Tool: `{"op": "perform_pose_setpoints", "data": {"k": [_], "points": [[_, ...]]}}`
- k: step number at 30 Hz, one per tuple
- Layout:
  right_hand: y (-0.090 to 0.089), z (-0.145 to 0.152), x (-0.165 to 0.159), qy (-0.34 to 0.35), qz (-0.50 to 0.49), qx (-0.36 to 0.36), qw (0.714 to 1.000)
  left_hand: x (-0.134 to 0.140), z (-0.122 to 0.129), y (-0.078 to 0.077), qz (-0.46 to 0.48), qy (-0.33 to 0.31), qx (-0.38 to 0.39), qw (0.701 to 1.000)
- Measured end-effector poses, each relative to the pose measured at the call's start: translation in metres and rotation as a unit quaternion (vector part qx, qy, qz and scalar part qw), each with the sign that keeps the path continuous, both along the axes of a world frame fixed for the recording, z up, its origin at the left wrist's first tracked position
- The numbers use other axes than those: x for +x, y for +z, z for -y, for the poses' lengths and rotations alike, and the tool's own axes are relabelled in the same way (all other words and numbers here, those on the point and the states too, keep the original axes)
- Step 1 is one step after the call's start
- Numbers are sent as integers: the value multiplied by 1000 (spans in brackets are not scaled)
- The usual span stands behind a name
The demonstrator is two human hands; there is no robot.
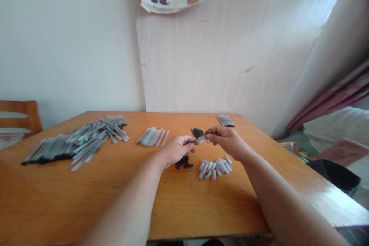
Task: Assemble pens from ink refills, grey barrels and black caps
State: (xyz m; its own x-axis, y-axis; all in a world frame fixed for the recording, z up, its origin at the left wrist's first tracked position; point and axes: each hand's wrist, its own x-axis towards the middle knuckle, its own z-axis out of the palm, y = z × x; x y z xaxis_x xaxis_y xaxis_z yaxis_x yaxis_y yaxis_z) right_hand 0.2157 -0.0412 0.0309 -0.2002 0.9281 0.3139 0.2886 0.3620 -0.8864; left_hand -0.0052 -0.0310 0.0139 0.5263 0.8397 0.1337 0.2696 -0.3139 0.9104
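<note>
My left hand [180, 148] and my right hand [223, 138] are close together over the table, each with fingers pinched. Between them spans a thin pen part [200, 139], pale with a darker end by my right fingertips; its details are too small to make out. Just behind it lies a bunch of slim dark pen refills [197, 132] with pale tips. Under my left hand sits a small heap of black plugs [183, 162]. Short whitish pieces, like pen caps [215, 168], are piled below my right hand.
A row of translucent pen barrels [152, 137] lies left of my hands. Farther left is a big pile of pens [92, 136] with black ends. Another small pen row [225, 120] is at the table's back right. A wooden chair [34, 117] stands left; a black bin [334, 175] is right.
</note>
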Motion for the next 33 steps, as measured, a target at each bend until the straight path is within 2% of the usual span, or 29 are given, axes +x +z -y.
{"op": "perform_pose_setpoints", "data": {"k": [18, 29, 33], "points": [[-6, -1, -3, -35, 120, 35, 992, 1, 0, -3, -25, 5, 40, 999], [-10, -4, -8, -62, 104, 27, 992, 3, 3, 1, 10, 4, 25, 1000], [-7, -2, -8, -58, 51, 45, 996, 1, 1, 1, 29, 16, 11, 999]]}}
